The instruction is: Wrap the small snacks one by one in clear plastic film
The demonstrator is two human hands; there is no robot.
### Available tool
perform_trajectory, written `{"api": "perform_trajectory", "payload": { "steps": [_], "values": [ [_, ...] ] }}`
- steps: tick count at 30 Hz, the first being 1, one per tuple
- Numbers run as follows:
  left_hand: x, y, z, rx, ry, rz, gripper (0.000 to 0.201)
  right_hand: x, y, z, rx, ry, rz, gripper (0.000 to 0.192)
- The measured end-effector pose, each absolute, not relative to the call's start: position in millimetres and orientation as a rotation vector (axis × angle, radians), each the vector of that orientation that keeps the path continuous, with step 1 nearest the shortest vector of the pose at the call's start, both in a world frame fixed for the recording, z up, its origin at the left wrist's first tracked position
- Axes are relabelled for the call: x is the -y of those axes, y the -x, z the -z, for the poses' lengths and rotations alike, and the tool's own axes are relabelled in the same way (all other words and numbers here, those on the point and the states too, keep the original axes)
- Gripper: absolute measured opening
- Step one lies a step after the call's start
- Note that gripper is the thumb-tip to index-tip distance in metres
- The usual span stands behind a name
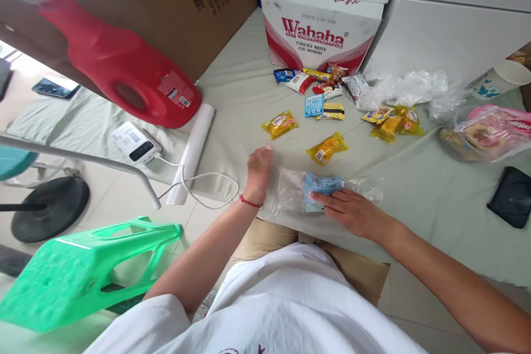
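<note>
My right hand (354,213) lies on a light-blue packet (321,183) inside a clear plastic bag (290,191) near the table's front edge. Its fingers are stretched out flat and press down on the packet. To the left of the bag, my left hand (259,168), with a red cord at the wrist, hovers over or rests on the cloth; its fingers are mostly turned out of sight. Just beyond the hands lie two yellow-wrapped snacks, one on the left (280,124) and one on the right (327,147).
Small snack packets (315,82) lie before a Wahaha carton (319,33). Crumpled clear plastic (410,88), a paper cup (500,80) and a bagged pink pack (493,130) stand right. Leftward are a red jug (141,77), white roll (193,152), power bank (135,141) and green stool (70,265).
</note>
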State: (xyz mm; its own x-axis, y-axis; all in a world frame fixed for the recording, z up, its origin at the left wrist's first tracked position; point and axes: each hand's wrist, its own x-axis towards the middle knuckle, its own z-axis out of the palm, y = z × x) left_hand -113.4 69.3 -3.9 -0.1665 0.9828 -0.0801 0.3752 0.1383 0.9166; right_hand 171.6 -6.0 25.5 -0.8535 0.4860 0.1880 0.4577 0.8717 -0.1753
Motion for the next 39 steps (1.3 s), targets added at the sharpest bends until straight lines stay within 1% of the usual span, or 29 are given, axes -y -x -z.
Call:
{"api": "perform_trajectory", "payload": {
  "steps": [3,6,8,10,13,16,18,21,23,25,27,28,29,30,31,32,33,34,35,37,39],
  "values": [
    [-57.3,102.7,-2.4,-1.684,-1.685,-0.815,0.035,3.2,-171.4,-28.4,2.856,0.724,-0.176,0.032],
    [-35.1,102.9,-17.7,-1.600,-1.945,-0.574,0.020,0.5,-170.6,-32.3,2.884,0.748,-0.169,0.028],
    [-22.9,108.1,-30.5,-1.568,-1.864,-0.479,0.013,-0.1,-169.2,-34.9,2.881,0.767,-0.158,0.027],
    [-14.8,110.5,-42.2,-1.512,-1.633,-0.469,0.017,0.4,-167.6,-36.3,2.854,0.778,-0.186,0.027],
    [-10.5,99.0,-53.0,-1.383,-1.318,-0.577,0.024,2.1,-165.7,-35.7,2.829,0.795,-0.255,0.029],
    [-14.1,72.2,-55.1,-1.273,-1.213,-0.629,0.020,2.4,-165.6,-32.6,2.831,0.818,-0.331,0.029],
    [-19.0,54.3,-53.6,-1.261,-1.300,-0.589,0.020,1.3,-167.3,-30.1,2.830,0.824,-0.373,0.027],
    [-26.4,38.5,-50.3,-1.327,-1.659,-0.534,0.030,-0.8,-174.5,-28.4,2.784,0.807,-0.447,0.026],
    [-30.3,36.2,-48.4,-1.389,-1.855,-0.495,0.025,0.0,-182.8,-30.9,2.690,0.768,-0.565,0.032],
    [-33.4,37.6,-46.7,-1.476,-1.897,-0.421,0.019,3.5,-193.0,-36.0,2.542,0.756,-0.733,0.041],
    [-36.1,39.3,-45.0,-1.555,-1.856,-0.349,0.015,7.5,-203.5,-40.4,2.322,0.896,-0.842,0.040],
    [-37.4,39.7,-44.0,-1.584,-1.838,-0.334,0.012,8.4,-208.4,-40.9,2.173,1.052,-0.808,0.037],
    [-38.7,39.5,-42.9,-1.612,-1.828,-0.339,0.011,8.1,-213.0,-39.8,2.020,1.243,-0.711,0.035],
    [-40.1,39.0,-41.7,-1.643,-1.827,-0.360,0.017,6.2,-217.0,-36.8,1.880,1.440,-0.572,0.035],
    [-41.5,38.2,-40.5,-1.681,-1.829,-0.385,0.028,3.0,-220.6,-32.2,1.774,1.618,-0.427,0.037],
    [-42.9,37.3,-39.4,-1.725,-1.827,-0.400,0.041,-1.0,-223.8,-26.5,1.725,1.764,-0.317,0.044],
    [-44.2,36.6,-38.3,-1.767,-1.820,-0.392,0.052,-5.2,-226.5,-20.8,1.739,1.874,-0.268,0.051],
    [-45.4,36.0,-37.4,-1.797,-1.815,-0.361,0.057,-8.9,-228.8,-15.9,1.795,1.944,-0.278,0.053],
    [-46.4,35.5,-36.8,-1.813,-1.812,-0.315,0.056,-11.5,-230.3,-12.9,1.861,1.973,-0.320,0.047],
    [-47.0,34.4,-36.3,-1.811,-1.820,-0.233,0.050,-11.7,-230.4,-15.0,1.945,1.958,-0.402,0.026],
    [-45.0,31.6,-36.4,-1.801,-1.846,-0.207,0.049,-6.2,-224.6,-27.8,1.946,1.940,-0.462,0.015]
  ]
}}
